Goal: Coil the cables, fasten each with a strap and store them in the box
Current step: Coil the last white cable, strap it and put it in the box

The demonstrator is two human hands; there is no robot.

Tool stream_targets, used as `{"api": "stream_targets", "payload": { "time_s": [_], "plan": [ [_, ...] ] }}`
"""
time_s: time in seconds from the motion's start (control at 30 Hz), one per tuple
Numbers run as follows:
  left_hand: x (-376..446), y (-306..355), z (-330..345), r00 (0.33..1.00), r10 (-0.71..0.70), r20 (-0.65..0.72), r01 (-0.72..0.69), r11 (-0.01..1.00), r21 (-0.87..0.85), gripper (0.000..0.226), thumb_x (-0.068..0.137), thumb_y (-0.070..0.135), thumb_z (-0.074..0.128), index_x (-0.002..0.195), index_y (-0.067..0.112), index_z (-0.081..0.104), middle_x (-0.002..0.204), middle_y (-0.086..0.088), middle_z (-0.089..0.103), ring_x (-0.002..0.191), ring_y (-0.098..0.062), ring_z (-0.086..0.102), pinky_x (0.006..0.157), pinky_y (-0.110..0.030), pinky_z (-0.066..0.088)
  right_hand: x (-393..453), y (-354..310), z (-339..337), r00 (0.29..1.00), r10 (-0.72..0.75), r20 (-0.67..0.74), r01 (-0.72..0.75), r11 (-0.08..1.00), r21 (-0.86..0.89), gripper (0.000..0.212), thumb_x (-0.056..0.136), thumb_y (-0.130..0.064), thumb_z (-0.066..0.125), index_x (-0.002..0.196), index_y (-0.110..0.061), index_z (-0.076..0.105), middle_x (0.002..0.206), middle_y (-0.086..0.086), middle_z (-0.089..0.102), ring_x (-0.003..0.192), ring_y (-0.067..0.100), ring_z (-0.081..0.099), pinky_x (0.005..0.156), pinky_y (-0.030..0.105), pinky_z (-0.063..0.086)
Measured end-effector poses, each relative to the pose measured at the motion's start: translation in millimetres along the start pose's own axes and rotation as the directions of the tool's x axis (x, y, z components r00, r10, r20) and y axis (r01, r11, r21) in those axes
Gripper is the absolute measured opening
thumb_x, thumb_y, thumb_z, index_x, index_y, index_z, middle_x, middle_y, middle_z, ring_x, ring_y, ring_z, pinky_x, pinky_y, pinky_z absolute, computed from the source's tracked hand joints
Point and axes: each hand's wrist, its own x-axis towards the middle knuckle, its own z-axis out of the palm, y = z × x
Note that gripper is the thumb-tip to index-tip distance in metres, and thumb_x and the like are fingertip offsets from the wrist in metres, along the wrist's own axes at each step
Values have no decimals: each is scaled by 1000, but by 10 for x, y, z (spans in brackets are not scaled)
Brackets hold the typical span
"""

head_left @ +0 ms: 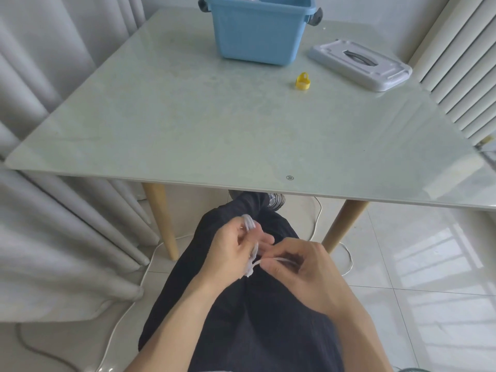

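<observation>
I see the pale glass-topped table [188,124] filling most of my view, with grey curtains [53,130] on its left side. At its far edge stands the blue box [259,33], open at the top; only a sliver of something pale shows inside, too little for me to tell what. Its grey lid [361,66] lies flat on the table to the right of the box, apart from it. Between the lid and me, a yellow strap [303,81] rolled into a small loop stands alone on the glass.

Below the table's near edge, over dark trousers [263,318], both hands work together. My left hand [230,253] grips a coiled white cable [253,249], fingers curled round the bundle; its long axis runs roughly away from me, one looped end poking out past the fingers toward the table, the other near the palm's heel. My right hand [300,267] pinches a loose strand leading sideways off the coil, just beside the left. More white cable [128,299] trails on the tiled floor.
</observation>
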Motion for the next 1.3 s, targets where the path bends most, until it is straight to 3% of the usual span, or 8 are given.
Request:
{"api": "stream_targets", "payload": {
  "time_s": [0.13, 0.27, 0.5, 0.73, 0.8, 0.9, 1.07, 1.3],
  "plan": [
    [109, 32, 0, 938, -143, -316, -24, 882, -471, 24, 104, 11, 44, 94, 0, 63, 94, -10, 77, 93, -27, 74, 86, -36, 57, 1, 18, 3, 993, 68, 101, -50, 983, -177, 9, 79, -20, 71, 71, -23, 73, 69, -6, 72, 67, 13, 67, 68, 27, 55],
    [171, 76, -15, 918, -139, -371, -136, 768, -626, 21, 104, 4, 41, 91, 2, 57, 100, -12, 75, 98, -30, 72, 86, -34, 58, 4, 7, 51, 960, 131, 248, -65, 964, -256, 6, 76, -21, 70, 72, -20, 74, 62, -11, 68, 60, 6, 62, 57, 13, 44],
    [-28, 94, -51, 981, -71, 182, 79, 996, -41, 24, 105, 16, 46, 98, 3, 65, 79, -12, 72, 67, -29, 62, 73, -48, 54, 15, -34, 10, 976, -2, -218, -9, 999, -52, 15, 88, -21, 72, 75, -27, 73, 75, -10, 73, 71, 9, 68, 62, 21, 50],
    [-49, 203, -14, 887, -128, 445, 250, 941, -228, 42, 99, 42, 41, 70, 12, 48, 53, 1, 23, 47, -12, 16, 45, -23, 19, 82, 79, 25, 933, 56, -355, -38, 998, 59, 21, 93, -36, 66, 74, -26, 70, 63, -14, 62, 57, 3, 53, 55, 12, 38],
    [-48, 194, 24, 922, -181, 342, 313, 868, -385, 42, 99, 40, 48, 64, 16, 40, 52, 3, 20, 45, -11, 14, 44, -24, 16, 78, 108, 48, 961, 50, -272, -43, 999, 34, 36, 96, -47, 51, 69, -27, 62, 54, -13, 44, 50, 6, 37, 48, 17, 29],
    [-7, 165, 48, 937, -284, 204, 342, 630, -697, 45, 101, 36, 40, 60, 19, 39, 50, 5, 18, 41, -9, 15, 44, -26, 14, 78, 77, 68, 981, 43, -190, -28, 996, 85, 24, 102, -40, 46, 96, -36, 69, 70, -14, 67, 60, 11, 57, 57, 27, 45],
    [49, 142, 32, 936, -330, 126, 239, 327, -914, 54, 105, 50, 25, 66, 18, 43, 53, 6, 24, 44, -11, 22, 47, -25, 27, 67, 40, 93, 1000, 15, -14, -16, 999, -52, 20, 104, -37, 48, 117, -34, 62, 70, -5, 67, 55, 3, 51, 57, 13, 37],
    [80, 191, -69, 942, -328, 67, 134, 185, -974, 29, 103, 21, 29, 83, 11, 47, 72, -5, 48, 58, -18, 44, 69, -31, 37, 59, 118, 109, 990, 128, 57, -111, 967, -229, 27, 102, -35, 47, 126, -31, 58, 72, -10, 70, 67, -3, 58, 63, 10, 40]
  ]
}}
